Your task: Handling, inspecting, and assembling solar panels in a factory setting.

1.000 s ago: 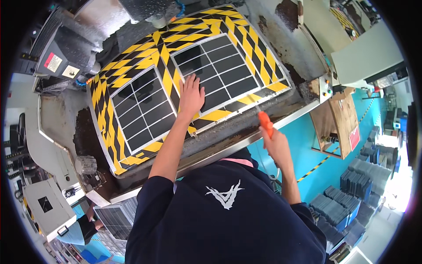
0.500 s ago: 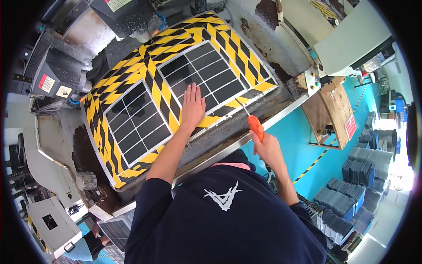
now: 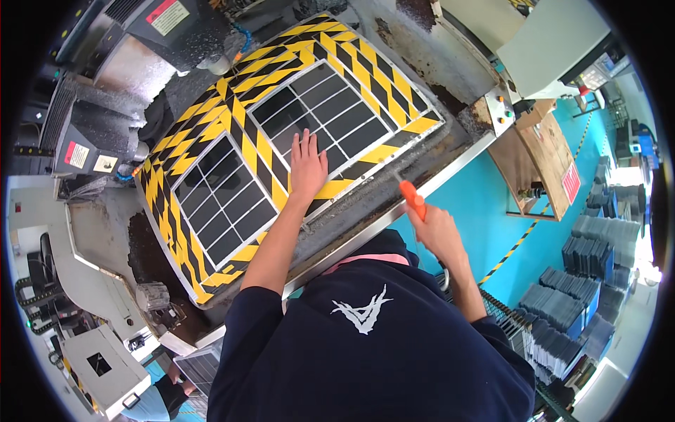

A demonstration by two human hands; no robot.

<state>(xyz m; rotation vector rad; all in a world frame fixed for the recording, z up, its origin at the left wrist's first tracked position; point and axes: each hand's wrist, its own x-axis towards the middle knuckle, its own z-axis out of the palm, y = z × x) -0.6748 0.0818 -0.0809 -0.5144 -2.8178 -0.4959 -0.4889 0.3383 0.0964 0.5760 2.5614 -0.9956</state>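
My left hand (image 3: 307, 169) lies flat, fingers stretched out, on the near edge of the right-hand grid of dark rectangular plates (image 3: 349, 125). A similar grid of dark plates (image 3: 225, 186) sits to its left. Black-and-yellow striped tape (image 3: 247, 141) surrounds both grids on the machine bed. In my right hand (image 3: 437, 232) is an orange air blow gun (image 3: 415, 199), gripped by its handle. Its thin nozzle points toward the bed's near edge, apart from the plates. A hose shows partly beside my right forearm.
Two dark machine heads (image 3: 158, 28) (image 3: 98, 130) stand beyond the bed. A metal rim (image 3: 365, 243) runs between me and the bed. To the right are a control box with buttons (image 3: 500, 111), a wooden cart (image 3: 538, 165) and stacked grey plates (image 3: 552, 309). Another person (image 3: 151, 404) is at lower left.
The view has turned slightly. My right hand has drawn the air blow gun back a little from the taped edge. My left hand stays flat on about the same spot.
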